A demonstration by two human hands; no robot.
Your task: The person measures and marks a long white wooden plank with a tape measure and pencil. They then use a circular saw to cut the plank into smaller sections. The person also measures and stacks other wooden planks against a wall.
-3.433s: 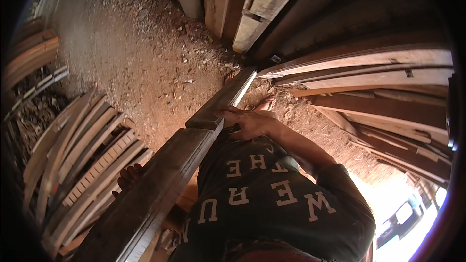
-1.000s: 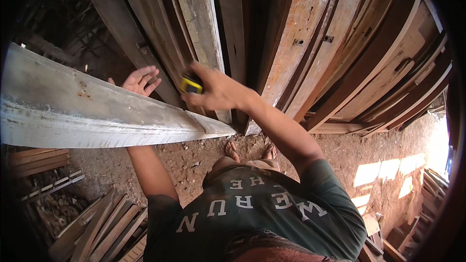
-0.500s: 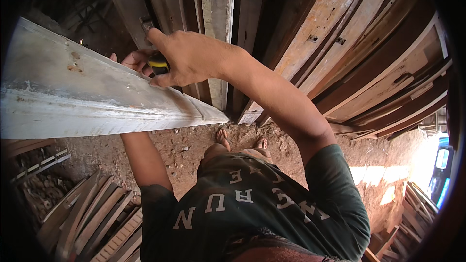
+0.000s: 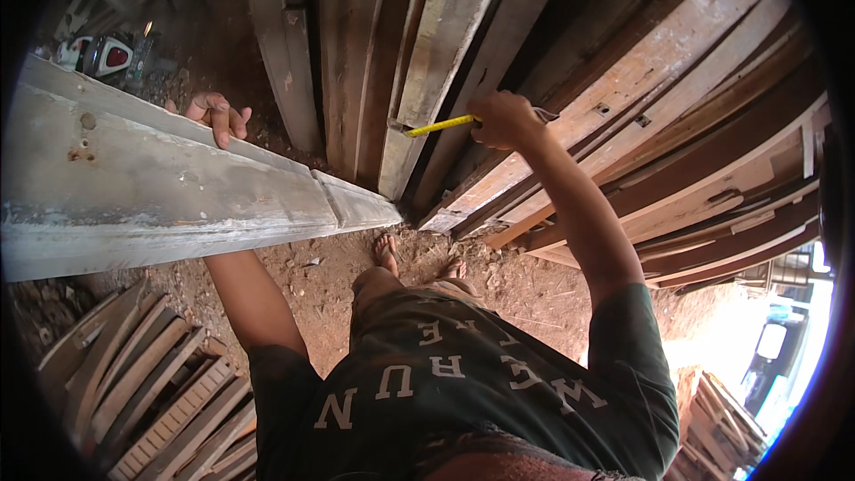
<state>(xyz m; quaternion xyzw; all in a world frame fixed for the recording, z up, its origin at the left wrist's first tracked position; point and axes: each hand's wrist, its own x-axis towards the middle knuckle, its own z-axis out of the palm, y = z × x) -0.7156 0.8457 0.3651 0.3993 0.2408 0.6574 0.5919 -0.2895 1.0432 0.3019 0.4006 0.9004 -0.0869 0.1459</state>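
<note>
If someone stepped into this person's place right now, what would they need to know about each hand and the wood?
Left hand: fingers hooked over the far edge of the long grey plank, steadying it.
Right hand: grips a tape measure, its yellow tape stretched left with its tip on a pale upright board in the leaning stack.
Done: tape laid across that board.
Left: the reading; the plank is not yet set down.

Beam (image 4: 178, 196) left of leaning planks (image 4: 427, 62)
</note>
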